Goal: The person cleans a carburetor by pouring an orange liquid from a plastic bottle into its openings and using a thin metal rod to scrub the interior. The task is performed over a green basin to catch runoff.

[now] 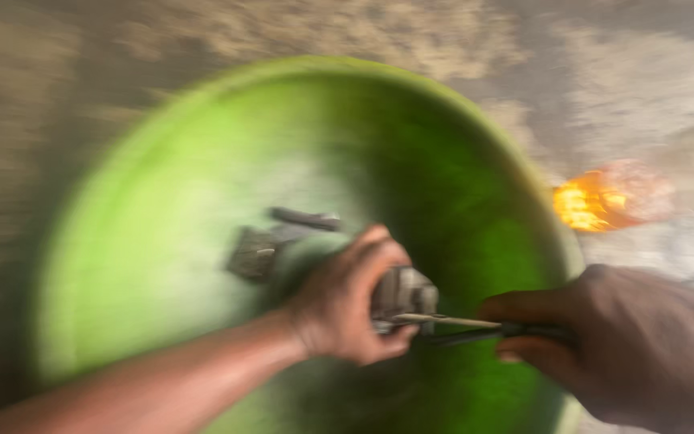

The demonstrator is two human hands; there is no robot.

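- Green basin (pixel 162 241): fills the centre, blurred.
- Left hand (pixel 347 301): curled round a grey metal part (pixel 402 291) inside the basin.
- Right hand (pixel 628 345), four o'clock: clenched round a thin tool (pixel 459 323) touching that part.
- Orange patch (pixel 592 205): two o'clock, on the ground.

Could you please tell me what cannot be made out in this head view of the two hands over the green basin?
- Grey part in the left hand: motion blur and the fingers hide its shape.
- Thin tool in the right hand: the handle is covered by the hand.
- Green basin: its lower rim is cut off by the bottom edge.
- Orange patch on the ground: too blurred to tell what it is.
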